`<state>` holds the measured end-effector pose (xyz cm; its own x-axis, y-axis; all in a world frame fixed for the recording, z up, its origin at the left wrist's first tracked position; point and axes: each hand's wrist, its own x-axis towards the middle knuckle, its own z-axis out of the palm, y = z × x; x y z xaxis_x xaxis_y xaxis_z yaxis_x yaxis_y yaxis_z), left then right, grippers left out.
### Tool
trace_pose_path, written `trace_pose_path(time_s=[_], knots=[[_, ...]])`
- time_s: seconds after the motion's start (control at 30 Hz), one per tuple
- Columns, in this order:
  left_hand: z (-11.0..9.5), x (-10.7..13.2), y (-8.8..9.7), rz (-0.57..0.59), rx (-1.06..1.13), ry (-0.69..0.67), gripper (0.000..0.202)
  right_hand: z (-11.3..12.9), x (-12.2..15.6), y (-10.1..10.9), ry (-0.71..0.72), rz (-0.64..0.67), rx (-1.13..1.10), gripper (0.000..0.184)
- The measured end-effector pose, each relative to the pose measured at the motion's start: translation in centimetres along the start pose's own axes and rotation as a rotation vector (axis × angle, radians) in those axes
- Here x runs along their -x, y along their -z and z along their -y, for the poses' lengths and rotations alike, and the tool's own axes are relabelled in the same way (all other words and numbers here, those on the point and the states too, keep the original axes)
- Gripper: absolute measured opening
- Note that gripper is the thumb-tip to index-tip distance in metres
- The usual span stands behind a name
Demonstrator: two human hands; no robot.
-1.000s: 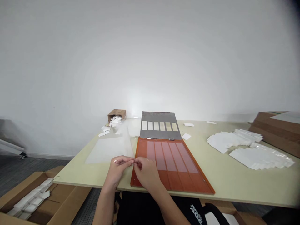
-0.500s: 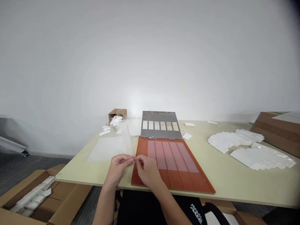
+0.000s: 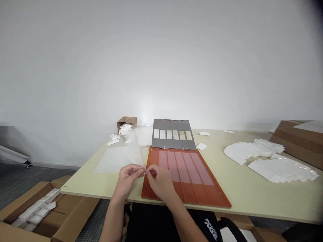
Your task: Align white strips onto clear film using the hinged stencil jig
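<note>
My left hand (image 3: 128, 178) is closed in a pinch by the left rim of the orange tray (image 3: 199, 195). A translucent plastic sheet (image 3: 114, 159) lies to its left, and its near right corner rises to my fingertips. My right hand (image 3: 160, 181) pinches right beside the left, over the tray's near left part, the fingertips of both almost touching at that corner. My fingers mostly hide the corner itself. Several pale, see-through strips (image 3: 174, 164) lie side by side in the tray. Hinged to its far edge is a grey plate (image 3: 171, 122) with several rectangular windows.
White cards (image 3: 126, 128) spill from a small carton (image 3: 127, 119) at the back left. Fanned white sheets (image 3: 282, 168) lie on the right, before a cardboard box (image 3: 292, 141). An open carton (image 3: 73, 218) with white pieces stands below the table's left edge.
Both hands stay at the same spot, and my right hand has turned slightly and spread its finger a little. The raised edge of the plastic sheet looks straighter.
</note>
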<state>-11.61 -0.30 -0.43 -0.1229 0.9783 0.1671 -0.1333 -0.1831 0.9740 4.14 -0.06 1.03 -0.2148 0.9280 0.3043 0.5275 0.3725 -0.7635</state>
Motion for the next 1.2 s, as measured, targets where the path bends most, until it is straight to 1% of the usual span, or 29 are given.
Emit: trace_pose_path(time_s=[0.1,0.17,0.2,0.27,0.3,0.33,0.37,0.43,0.47,0.6,0.67,0.8,0.87,0.97,1.07,1.2], knots=[[0.0,0.0,-0.3,-0.005,0.002,-0.023,0.035,0.1,0.0,0.0,-0.036,-0.028,0.068,0.019],[0.1,0.1,-0.5,-0.035,0.013,-0.055,0.041,0.1,0.0,-0.1,-0.068,-0.048,0.131,0.019],[0.1,0.1,-0.7,-0.064,0.018,-0.080,0.051,0.1,0.0,-0.2,-0.083,-0.052,0.157,0.020],[0.4,0.0,-0.8,-0.145,0.017,-0.137,0.076,0.2,0.0,-0.2,-0.108,-0.048,0.194,0.019],[0.5,-0.1,-0.9,-0.180,0.007,-0.158,0.083,0.2,0.0,-0.3,-0.118,-0.040,0.204,0.019],[0.7,-0.1,-0.9,-0.206,-0.019,-0.171,0.082,0.2,0.0,-0.2,-0.128,-0.031,0.212,0.018],[0.8,-0.2,-0.8,-0.211,-0.057,-0.176,0.074,0.3,0.0,-0.2,-0.136,-0.021,0.217,0.018],[0.9,-0.4,-0.6,-0.188,-0.138,-0.174,0.050,0.4,0.1,-0.2,-0.148,-0.005,0.221,0.017],[1.0,-0.5,-0.5,-0.173,-0.170,-0.173,0.043,0.4,0.1,-0.2,-0.151,0.003,0.221,0.016],[0.9,-0.3,-0.2,-0.143,-0.234,-0.197,0.040,0.2,0.1,-0.2,-0.146,0.005,0.234,0.017],[1.0,-0.1,0.0,-0.102,-0.269,-0.228,0.052,0.1,0.1,-0.2,-0.140,-0.004,0.236,0.017],[1.7,0.2,0.4,0.024,-0.405,-0.263,0.091,-0.1,0.0,-0.1,-0.138,-0.019,0.225,0.017],[2.1,0.2,0.5,0.055,-0.481,-0.271,0.101,-0.2,-0.1,-0.1,-0.138,-0.025,0.223,0.017],[2.5,0.0,0.4,0.040,-0.508,-0.297,0.107,-0.2,-0.2,0.0,-0.140,-0.041,0.214,0.016],[2.7,-0.2,0.3,0.019,-0.485,-0.321,0.106,-0.3,-0.3,0.1,-0.146,-0.048,0.197,0.016],[2.8,-0.4,0.4,0.007,-0.455,-0.322,0.105,-0.3,-0.3,0.2,-0.147,-0.042,0.182,0.016]])
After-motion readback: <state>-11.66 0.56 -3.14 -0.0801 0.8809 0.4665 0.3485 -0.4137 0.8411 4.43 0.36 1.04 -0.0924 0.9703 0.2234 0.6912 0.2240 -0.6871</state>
